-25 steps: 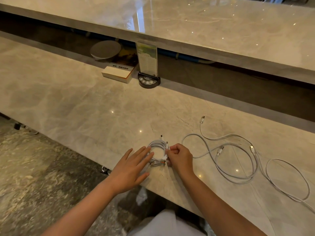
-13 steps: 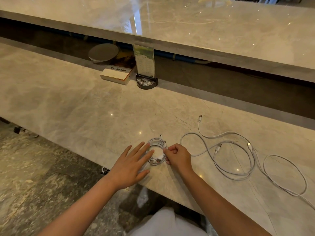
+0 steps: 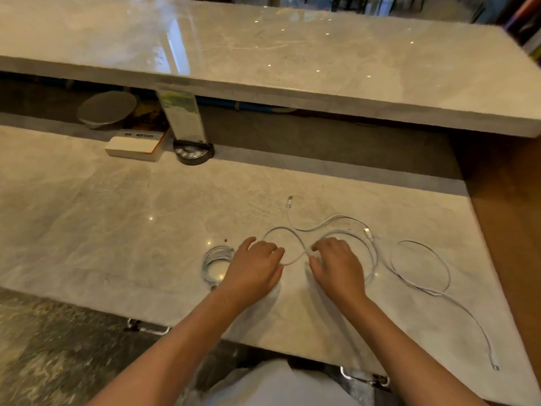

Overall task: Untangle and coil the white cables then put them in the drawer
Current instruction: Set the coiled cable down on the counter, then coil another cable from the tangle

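One coiled white cable (image 3: 215, 263) lies on the marble counter (image 3: 117, 230), just left of the left hand (image 3: 254, 269). Loose white cables (image 3: 345, 227), count unclear, sprawl right. Left hand's fingers curled on a loop, grip unclear; right hand (image 3: 338, 266) pinches cable. One card box (image 3: 134, 145) far left.

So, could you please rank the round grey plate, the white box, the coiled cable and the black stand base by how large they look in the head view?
1. Round grey plate
2. White box
3. Black stand base and coiled cable: these look alike, and the cable lies nearer the camera, so I leave them unranked.
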{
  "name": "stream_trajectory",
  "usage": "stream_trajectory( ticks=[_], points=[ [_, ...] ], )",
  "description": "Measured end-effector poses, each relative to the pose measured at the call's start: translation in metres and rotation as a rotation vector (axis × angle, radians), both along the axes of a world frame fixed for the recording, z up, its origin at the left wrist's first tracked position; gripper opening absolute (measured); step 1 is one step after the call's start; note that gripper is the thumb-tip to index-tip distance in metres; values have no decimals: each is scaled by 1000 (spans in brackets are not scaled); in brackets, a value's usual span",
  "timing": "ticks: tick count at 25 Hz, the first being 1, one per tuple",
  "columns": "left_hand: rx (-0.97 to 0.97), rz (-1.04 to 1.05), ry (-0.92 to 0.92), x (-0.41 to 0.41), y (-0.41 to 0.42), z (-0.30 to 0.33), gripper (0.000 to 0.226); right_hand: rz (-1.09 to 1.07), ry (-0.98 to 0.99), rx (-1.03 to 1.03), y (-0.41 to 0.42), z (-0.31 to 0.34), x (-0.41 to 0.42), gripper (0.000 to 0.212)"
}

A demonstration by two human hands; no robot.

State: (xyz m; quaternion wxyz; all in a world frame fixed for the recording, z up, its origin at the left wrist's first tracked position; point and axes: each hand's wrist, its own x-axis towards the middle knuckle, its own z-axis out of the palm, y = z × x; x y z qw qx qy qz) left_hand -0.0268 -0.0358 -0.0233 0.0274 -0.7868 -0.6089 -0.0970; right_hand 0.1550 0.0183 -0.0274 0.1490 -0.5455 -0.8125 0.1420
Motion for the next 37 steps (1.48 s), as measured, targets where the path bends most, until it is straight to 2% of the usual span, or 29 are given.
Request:
stream_trajectory(
  ticks=[3,5,7,11,13,15,18,20,23,27,30,32,34,37],
  points=[
    [-55,-71,-6,33,24,-20,27,27,-131,33,8,-10,56,16],
    [-103,-126,35,49,33,-36,41,96,-212,-17,4,-18,77,18],
    [-118,-143,4,58,38,-47,44,131,-199,-11,0,-24,84,14],
    [-125,-179,-61,61,47,-53,26,254,-179,-13,-4,-31,87,8],
    [-132,-166,-130,58,47,-52,17,286,-89,-60,-3,-26,88,10],
    [-126,-108,-249,57,49,-43,30,208,103,-123,2,-9,89,9],
    [-1,-89,-296,60,57,-22,43,124,310,-62,22,24,84,5],
    [13,-99,-435,63,66,5,34,115,377,-2,35,49,81,5],
    [-107,-102,-745,64,80,53,18,67,485,49,51,85,81,6],
    [-138,72,-1121,70,94,101,21,-77,653,-153,66,108,91,17],
    [-252,222,-1511,69,103,109,26,-127,739,-308,67,99,104,19],
    [-337,261,-1678,68,108,107,28,-121,758,-428,63,85,108,17],
    [-404,265,-1823,68,112,103,27,-83,632,-479,61,61,111,19],
    [-437,295,-1946,68,120,99,24,42,168,-458,55,14,112,50]
  ],
)
